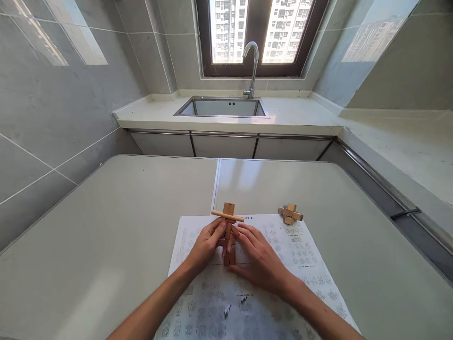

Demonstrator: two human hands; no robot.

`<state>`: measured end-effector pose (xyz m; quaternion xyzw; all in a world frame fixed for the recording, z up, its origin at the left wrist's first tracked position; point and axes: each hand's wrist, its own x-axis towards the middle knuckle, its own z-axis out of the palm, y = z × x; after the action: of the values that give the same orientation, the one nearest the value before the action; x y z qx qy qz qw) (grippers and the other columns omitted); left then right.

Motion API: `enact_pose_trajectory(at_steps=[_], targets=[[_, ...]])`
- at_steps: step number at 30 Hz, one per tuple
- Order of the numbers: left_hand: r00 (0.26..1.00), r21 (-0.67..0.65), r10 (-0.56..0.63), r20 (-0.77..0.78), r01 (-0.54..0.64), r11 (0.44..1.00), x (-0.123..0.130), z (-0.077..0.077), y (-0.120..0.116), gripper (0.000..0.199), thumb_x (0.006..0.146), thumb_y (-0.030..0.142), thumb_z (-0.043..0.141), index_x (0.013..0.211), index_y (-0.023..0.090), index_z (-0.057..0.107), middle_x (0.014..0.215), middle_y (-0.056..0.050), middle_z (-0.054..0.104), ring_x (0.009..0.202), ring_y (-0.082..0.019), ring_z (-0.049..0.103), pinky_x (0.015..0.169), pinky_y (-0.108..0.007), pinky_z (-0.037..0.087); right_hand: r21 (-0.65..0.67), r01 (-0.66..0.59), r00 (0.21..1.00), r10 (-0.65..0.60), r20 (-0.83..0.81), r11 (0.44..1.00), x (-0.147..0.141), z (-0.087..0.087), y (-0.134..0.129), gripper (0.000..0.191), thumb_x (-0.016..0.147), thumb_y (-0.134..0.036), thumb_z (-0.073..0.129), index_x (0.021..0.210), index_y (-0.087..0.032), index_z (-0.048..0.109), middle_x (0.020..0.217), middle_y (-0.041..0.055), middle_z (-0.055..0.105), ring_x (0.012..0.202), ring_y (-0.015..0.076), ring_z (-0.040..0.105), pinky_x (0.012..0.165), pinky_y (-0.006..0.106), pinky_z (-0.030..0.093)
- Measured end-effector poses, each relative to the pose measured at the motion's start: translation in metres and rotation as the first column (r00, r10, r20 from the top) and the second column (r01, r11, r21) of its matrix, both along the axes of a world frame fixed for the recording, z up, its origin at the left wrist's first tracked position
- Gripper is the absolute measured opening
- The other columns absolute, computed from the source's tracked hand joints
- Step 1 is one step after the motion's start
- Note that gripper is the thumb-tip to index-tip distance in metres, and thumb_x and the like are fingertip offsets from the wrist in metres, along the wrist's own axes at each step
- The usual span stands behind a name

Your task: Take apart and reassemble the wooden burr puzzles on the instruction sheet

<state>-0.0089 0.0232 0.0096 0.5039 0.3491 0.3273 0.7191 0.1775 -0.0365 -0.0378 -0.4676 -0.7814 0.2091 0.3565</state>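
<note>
Above the printed sheet [198, 288], a partly joined wooden interlocking puzzle [230, 257] stands between my two hands. It has upright notched wooden bars and a thin wooden stick [222, 216] lying across near its top. My left hand [207, 243] is closed on the puzzle, with thumb and fingers pinching its left side just below the stick. From the right, my right hand [260, 259] grips the same puzzle, its fingertips on the upper part and its thumb by the lower end. My fingers hide the middle joint.
A second wooden puzzle [290, 214], cross-shaped, sits at the sheet's far right corner. The sheet lies on a pale table [106, 226] with a seam. Beyond are a counter [297, 111], a sink [219, 114] and a tap [254, 66] below a window. Tiled walls flank the table.
</note>
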Motion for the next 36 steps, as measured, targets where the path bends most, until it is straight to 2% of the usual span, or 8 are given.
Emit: enact_pose_trajectory(at_steps=[8,11,14,17,23,27,31,36], targets=[[1.000,-0.005,0.024,-0.005,-0.024,1.000,-0.001,0.000,0.002,0.046,0.099,0.054,0.062,0.120,0.013,0.065,0.100,-0.011,0.072,0.052,-0.009,0.057,0.050,-0.025,0.043,-0.183,0.069,0.948,-0.122,-0.295,0.981,0.012,0.012,0.000,0.071,0.075,-0.032,0.090,0.138,-0.029,0.057,0.143,0.0137,0.059,0.129,0.0359,0.059,0.109,0.057,0.051],[0.999,-0.018,0.035,0.018,-0.035,0.999,-0.001,-0.001,0.002,0.046,0.099,0.054,0.062,0.119,0.013,0.063,0.108,-0.015,0.073,0.053,-0.009,0.059,0.050,-0.025,0.042,-0.460,-0.096,0.762,-0.231,-0.604,0.883,0.019,0.017,0.002,0.071,0.082,-0.039,0.086,0.143,-0.029,0.050,0.140,0.0133,0.062,0.120,0.0312,0.067,0.104,0.052,0.056],[0.999,-0.027,0.051,0.018,-0.051,0.998,-0.001,-0.003,0.002,0.047,0.098,0.055,0.063,0.117,0.012,0.064,0.103,-0.014,0.074,0.052,-0.010,0.059,0.048,-0.024,0.041,-0.537,-0.233,0.539,-0.352,-0.765,0.811,0.026,0.018,0.006,0.077,0.080,-0.038,0.088,0.146,-0.033,0.049,0.158,0.0123,0.049,0.122,0.0310,0.068,0.101,0.050,0.058],[0.998,-0.039,0.052,0.024,-0.051,0.998,-0.001,-0.005,0.003,0.049,0.096,0.055,0.064,0.118,0.012,0.065,0.101,-0.014,0.074,0.052,-0.011,0.059,0.047,-0.024,0.040,-0.529,-0.241,0.441,-0.394,-0.807,0.814,0.032,0.014,0.009,0.074,0.079,-0.037,0.089,0.144,-0.038,0.054,0.165,0.0087,0.041,0.127,0.0319,0.066,0.099,0.049,0.059],[0.997,-0.072,0.053,0.051,-0.049,0.996,-0.001,-0.006,0.004,0.049,0.095,0.055,0.066,0.116,0.011,0.065,0.100,-0.013,0.074,0.051,-0.010,0.058,0.045,-0.024,0.038,-0.548,-0.331,0.369,-0.429,-0.824,0.768,0.037,0.010,0.012,0.058,0.084,-0.041,0.086,0.135,-0.028,0.063,0.136,0.0111,0.069,0.113,0.0263,0.073,0.100,0.045,0.059],[0.997,-0.098,0.023,0.078,-0.015,0.995,-0.002,-0.008,0.005,0.048,0.096,0.055,0.065,0.118,0.012,0.064,0.103,-0.014,0.073,0.051,-0.010,0.060,0.044,-0.024,0.038,-0.579,-0.398,0.341,-0.472,-0.813,0.711,0.035,0.013,0.011,0.037,0.089,-0.047,0.082,0.112,-0.023,0.068,0.112,0.0055,0.073,0.088,0.0176,0.075,0.077,0.032,0.064],[0.997,-0.115,-0.041,0.071,0.049,0.992,-0.003,-0.009,0.004,0.047,0.099,0.054,0.061,0.119,0.012,0.064,0.112,-0.017,0.073,0.052,-0.010,0.061,0.046,-0.024,0.041,-0.605,-0.395,0.320,-0.514,-0.796,0.691,0.033,0.018,0.009,0.040,0.090,-0.058,0.076,0.108,-0.026,0.059,0.079,-0.0034,0.065,0.054,0.0100,0.061,0.038,0.017,0.042],[0.990,-0.131,-0.115,0.077,0.124,0.984,-0.002,-0.010,0.003,0.049,0.099,0.057,0.062,0.119,0.012,0.064,0.111,-0.018,0.073,0.053,-0.010,0.062,0.047,-0.023,0.042,-0.579,-0.381,0.348,-0.469,-0.812,0.721,0.030,0.024,0.007,0.039,0.097,-0.059,0.067,0.090,-0.024,0.051,0.062,-0.0103,0.042,0.041,0.0029,0.022,0.038,0.015,0.023]])
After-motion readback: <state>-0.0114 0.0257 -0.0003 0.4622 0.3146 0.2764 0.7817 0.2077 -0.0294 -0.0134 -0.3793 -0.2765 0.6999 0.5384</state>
